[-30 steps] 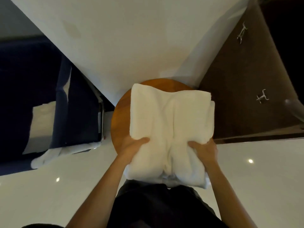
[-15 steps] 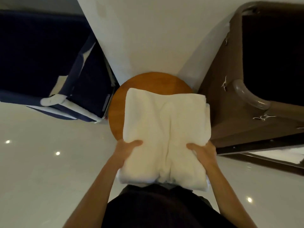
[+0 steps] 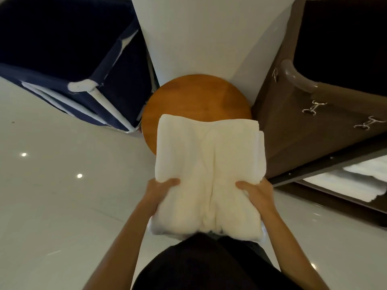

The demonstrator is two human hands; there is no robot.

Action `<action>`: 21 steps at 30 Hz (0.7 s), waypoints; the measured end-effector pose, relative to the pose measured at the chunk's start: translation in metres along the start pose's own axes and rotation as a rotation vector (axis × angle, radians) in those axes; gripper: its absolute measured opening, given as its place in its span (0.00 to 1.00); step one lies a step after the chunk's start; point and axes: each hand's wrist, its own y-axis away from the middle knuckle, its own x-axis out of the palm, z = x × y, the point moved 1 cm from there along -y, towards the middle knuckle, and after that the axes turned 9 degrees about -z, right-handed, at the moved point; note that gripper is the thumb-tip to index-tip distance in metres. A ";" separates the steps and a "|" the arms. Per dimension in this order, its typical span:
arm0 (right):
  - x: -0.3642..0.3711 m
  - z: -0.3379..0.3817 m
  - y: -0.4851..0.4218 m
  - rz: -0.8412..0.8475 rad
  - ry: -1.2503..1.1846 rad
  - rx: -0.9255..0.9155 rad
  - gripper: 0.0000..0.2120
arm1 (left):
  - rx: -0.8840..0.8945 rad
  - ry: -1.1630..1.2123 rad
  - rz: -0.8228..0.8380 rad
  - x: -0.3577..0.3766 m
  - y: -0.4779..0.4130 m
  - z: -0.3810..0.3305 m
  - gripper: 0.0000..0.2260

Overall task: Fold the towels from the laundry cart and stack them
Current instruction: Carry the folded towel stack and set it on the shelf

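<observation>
Gripping the folded towel (image 3: 209, 174) at both sides, the left hand (image 3: 161, 190) and right hand (image 3: 257, 192) each clamp it with the thumb laid across the top and the other fingers tucked underneath, out of sight. Towel is white, thick, plush terry, folded to a fat roughly rectangular bundle. A deep crease runs down the middle from far edge to near edge, splitting it into two puffy lobes. Far edge is fairly straight, with a rounded left corner. Stacked layer edges show along the right side, and a bit of lower layer pokes out at both near corners. Near end bulges and sits close against the person's dark clothing (image 3: 209, 266). Far end overlaps the near part of a round wooden tabletop (image 3: 196, 95); cannot tell whether the towel rests on it or is held just above. The near half hangs out past the tabletop rim, over the glossy pale floor (image 3: 52, 206). Navy fabric laundry cart (image 3: 62, 49) with white frame tubes stands left of the tabletop, just beside it. Brown cart (image 3: 310, 139) with metal clips on its side stands to the right, also just beside the tabletop. White folded linen (image 3: 368, 176) is visible low on its right side. White pillar (image 3: 209, 34) rises behind the tabletop, between the two carts.
</observation>
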 end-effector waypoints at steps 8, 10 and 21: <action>-0.084 -0.047 0.050 -0.054 0.034 -0.003 0.30 | 0.016 0.063 0.050 0.025 0.089 0.049 0.29; -0.107 -0.058 0.057 -0.071 0.024 0.005 0.29 | 0.013 0.055 0.069 0.037 0.109 0.055 0.29; -0.255 -0.142 0.054 -0.166 -0.101 0.083 0.28 | 0.071 -0.061 0.152 0.159 0.202 0.076 0.18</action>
